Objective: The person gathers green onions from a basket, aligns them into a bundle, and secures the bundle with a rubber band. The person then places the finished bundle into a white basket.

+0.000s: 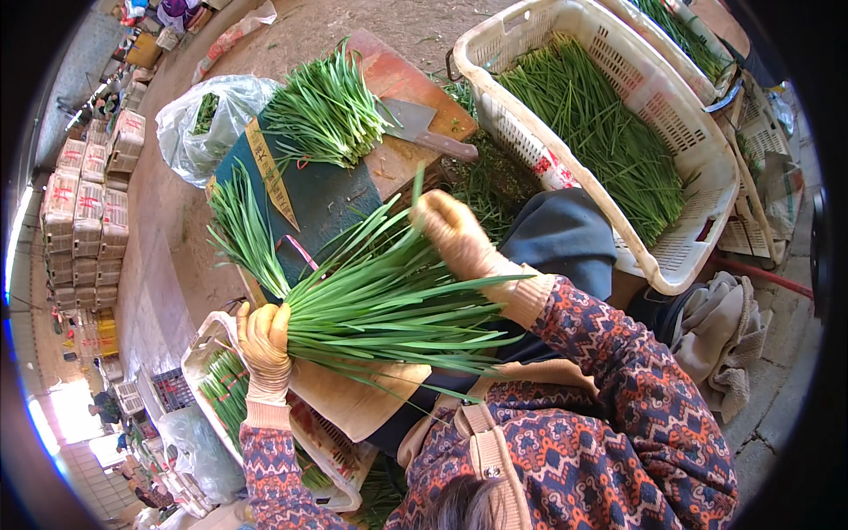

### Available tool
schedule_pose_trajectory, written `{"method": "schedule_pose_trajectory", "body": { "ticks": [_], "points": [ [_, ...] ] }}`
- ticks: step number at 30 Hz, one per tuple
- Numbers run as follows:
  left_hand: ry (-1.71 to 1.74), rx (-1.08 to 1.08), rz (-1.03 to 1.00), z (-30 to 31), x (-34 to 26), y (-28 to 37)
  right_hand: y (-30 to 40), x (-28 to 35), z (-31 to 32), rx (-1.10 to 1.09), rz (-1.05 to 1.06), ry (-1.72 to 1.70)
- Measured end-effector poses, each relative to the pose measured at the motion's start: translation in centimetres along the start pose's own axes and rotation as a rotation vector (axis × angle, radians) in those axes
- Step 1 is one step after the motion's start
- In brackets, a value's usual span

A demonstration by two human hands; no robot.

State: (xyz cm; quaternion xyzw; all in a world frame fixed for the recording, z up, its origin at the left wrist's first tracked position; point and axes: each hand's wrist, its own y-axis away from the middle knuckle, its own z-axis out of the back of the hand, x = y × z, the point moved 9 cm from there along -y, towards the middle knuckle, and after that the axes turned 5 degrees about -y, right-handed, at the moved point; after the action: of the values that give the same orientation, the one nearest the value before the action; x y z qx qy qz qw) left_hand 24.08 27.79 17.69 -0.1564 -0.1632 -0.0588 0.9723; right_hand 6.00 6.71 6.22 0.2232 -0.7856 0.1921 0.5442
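Note:
My left hand point(265, 344), in a tan rubber glove, grips a bunch of garlic chives point(377, 311) by its stem end. The long leaves fan out to the right over my lap. My right hand point(460, 238), gloved too and slightly blurred, is closed at the upper leaves, with one green leaf tip sticking up from its fingers. Just beyond the held bunch, a smaller bunch of chives point(248, 228) lies on a board with a dark green cover point(324, 199). A larger pile of chives point(324, 109) rests farther back, beside a cleaver point(414, 122) with a wooden handle.
At right stands a white plastic crate point(636, 248) holding chives. Another crate point(344, 493), at lower left, contains tied bunches point(225, 381). A pink-and-white strip point(301, 252) lies on the board. Behind it sits a clear plastic bag point(179, 146). Stacked boxes point(86, 205) stand far left.

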Motion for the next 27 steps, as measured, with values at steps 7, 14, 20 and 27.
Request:
{"method": "schedule_pose_trajectory", "body": {
  "ticks": [7,14,20,27],
  "points": [
    [0.023,-0.073,0.034,0.4,0.8,1.5,-0.4,-3.1,12.5,-0.158,-0.057,-0.132],
    [-0.006,-0.063,0.024,0.0,1.1,1.8,2.3,-1.8,12.0,-0.072,-0.139,0.105],
    [0.009,-0.049,0.004,0.4,0.8,0.2,2.8,4.0,2.0,0.352,0.067,0.544],
    [0.022,0.017,-0.034,-0.9,0.2,-0.5,1.5,0.3,6.6,-0.216,0.03,-0.127]
  ]
}}
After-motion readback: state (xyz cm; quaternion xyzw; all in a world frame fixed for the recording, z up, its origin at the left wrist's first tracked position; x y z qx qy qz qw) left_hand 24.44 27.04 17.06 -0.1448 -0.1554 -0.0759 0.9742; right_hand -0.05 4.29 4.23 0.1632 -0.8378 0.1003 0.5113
